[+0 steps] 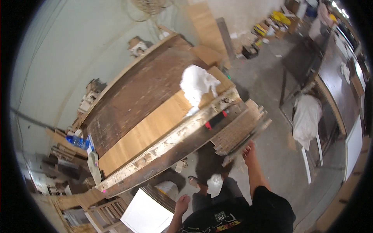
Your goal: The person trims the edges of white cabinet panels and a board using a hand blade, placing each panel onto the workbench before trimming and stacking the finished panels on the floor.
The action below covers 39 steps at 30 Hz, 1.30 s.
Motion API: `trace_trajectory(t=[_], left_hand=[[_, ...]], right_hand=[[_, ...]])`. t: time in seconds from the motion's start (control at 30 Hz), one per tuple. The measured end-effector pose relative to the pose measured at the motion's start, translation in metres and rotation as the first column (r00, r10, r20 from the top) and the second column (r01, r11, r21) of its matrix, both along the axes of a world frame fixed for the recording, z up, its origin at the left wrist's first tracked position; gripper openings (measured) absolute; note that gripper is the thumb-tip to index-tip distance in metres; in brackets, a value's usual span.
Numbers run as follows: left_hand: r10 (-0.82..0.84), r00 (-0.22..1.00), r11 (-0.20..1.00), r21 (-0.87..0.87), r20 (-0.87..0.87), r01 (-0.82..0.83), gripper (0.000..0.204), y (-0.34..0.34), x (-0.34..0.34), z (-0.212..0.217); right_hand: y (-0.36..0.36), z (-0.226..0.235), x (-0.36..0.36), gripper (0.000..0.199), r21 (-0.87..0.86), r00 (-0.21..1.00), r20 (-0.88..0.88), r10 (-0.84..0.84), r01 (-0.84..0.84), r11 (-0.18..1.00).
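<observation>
My left hand (183, 202) hangs low beside a stack of white-topped panels (147, 211). Its fingers are curled in and I see nothing in them. My right hand (249, 150) reaches forward near the end of a stack of wood-grain boards (239, 130), its fingers loosely spread and holding nothing visible. Whether it touches the stack I cannot tell. Across the workbench (136, 97) lies a long light wood panel (143, 136). A crumpled white cloth or bag (196, 83) rests on the panel's far right part. A red and black tool (215, 120) lies along the bench's near edge.
A blue-tinted plastic bottle (77, 142) stands at the bench's left end. Below the near edge is a white bucket (168, 188). To the right, another table (336, 85) has a white sack (307, 120) beside it. Boxes and yellow packaging (280, 18) lie far back, near another person (321, 19).
</observation>
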<state>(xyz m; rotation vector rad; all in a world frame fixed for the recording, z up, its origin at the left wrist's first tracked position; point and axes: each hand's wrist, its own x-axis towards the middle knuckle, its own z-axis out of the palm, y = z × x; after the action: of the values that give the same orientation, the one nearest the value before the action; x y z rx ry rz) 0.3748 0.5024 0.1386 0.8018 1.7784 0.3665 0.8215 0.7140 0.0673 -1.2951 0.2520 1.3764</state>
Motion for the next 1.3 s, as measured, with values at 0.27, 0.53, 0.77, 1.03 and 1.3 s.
trace_trajectory(t=[0.27,0.53,0.77,1.03,1.3], left_hand=[[-0.482,0.855,0.608,0.628,-0.194,0.485,0.056,0.137,0.086,0.109],[-0.084,0.864,0.674,0.667,0.496,-0.317,0.021,0.162,-0.009,0.245],[0.146,0.596,0.47,0.474,0.79,-0.744,0.026,0.159,-0.138,0.295],[0.136,0.102,0.255,0.065,0.985,-0.965,0.04,0.176,-0.241,0.262],[0.344,0.269,0.083,0.257,0.9,-0.963,0.046,0.18,-0.424,0.188]], right_hand=[[-0.019,0.243,-0.073,0.047,0.508,0.983,0.041,0.177,-0.173,0.844],[0.011,0.364,-0.234,0.041,0.712,0.814,0.579,0.046,-0.532,0.458],[-0.067,0.056,-0.205,0.041,0.066,0.393,0.913,0.113,-0.414,0.908],[-0.001,0.127,-0.273,0.059,0.297,0.783,0.6,0.161,-0.405,0.865],[0.166,0.197,-0.284,0.035,-0.089,0.175,0.943,0.282,-0.686,0.722]])
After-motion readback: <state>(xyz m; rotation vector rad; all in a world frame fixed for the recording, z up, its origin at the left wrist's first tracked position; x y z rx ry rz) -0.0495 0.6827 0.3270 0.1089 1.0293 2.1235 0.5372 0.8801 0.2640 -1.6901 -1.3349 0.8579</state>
